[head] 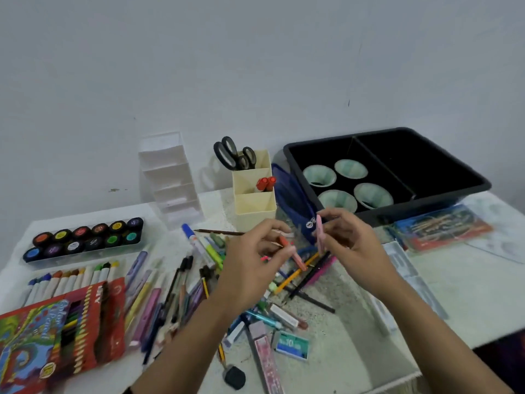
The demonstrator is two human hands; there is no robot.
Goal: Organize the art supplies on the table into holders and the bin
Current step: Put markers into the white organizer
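Right hand (350, 245) pinches a pink pen (319, 233) upright above the loose pen pile (181, 288). Left hand (250, 265) grips an orange pen (294, 255). Cream holder (253, 207) and black bin (426, 206) sit just behind.

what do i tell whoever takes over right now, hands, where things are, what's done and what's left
Left hand holds a pink pen; right hand pinches a pink piece. Both are above the table.
Done, by the look of it: scissors and red markers stand in the cream holder; four cups sit in the black bin.
Left: the pile of pens and pencils, paint pots and pencil box lie on the table; the clear holder looks unfilled.
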